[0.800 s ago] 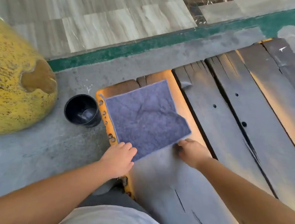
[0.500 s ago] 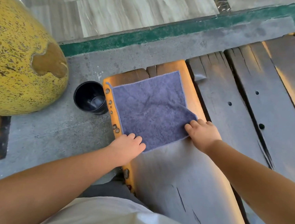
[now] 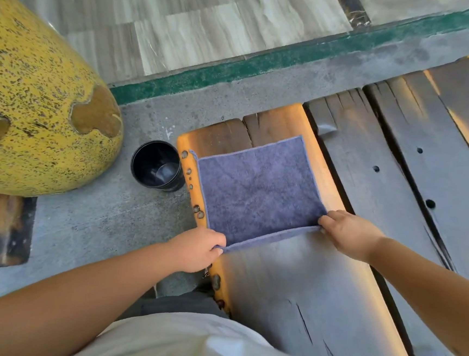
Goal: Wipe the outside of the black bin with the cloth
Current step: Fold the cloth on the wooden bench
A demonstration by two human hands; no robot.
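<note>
Both sets of fingers are curled tight on the near edge of the cloth (image 3: 257,192). The left hand (image 3: 196,249) pinches the near-left corner, with its fingers tucked over the hem. The right hand (image 3: 347,234) pinches the near-right corner the same way, so the edge between them is pulled taut and lifted just a bit. The rest of the cloth lies flat on the wooden bench (image 3: 298,282), nothing else in either hand.

The black bin (image 3: 158,165) sits upright on the concrete floor (image 3: 104,223), just beside the bench's left edge and near the big yellow speckled pot (image 3: 35,103). Nobody's touching it yet, so I'd say wiping hasn't started.

What could go wrong: the bin looks light, so wiping it one-handed might just tip it or shove it into the pot. Also, lifting the cloth by two corners could let the far end drag over the dusty bench and pick up grit
</note>
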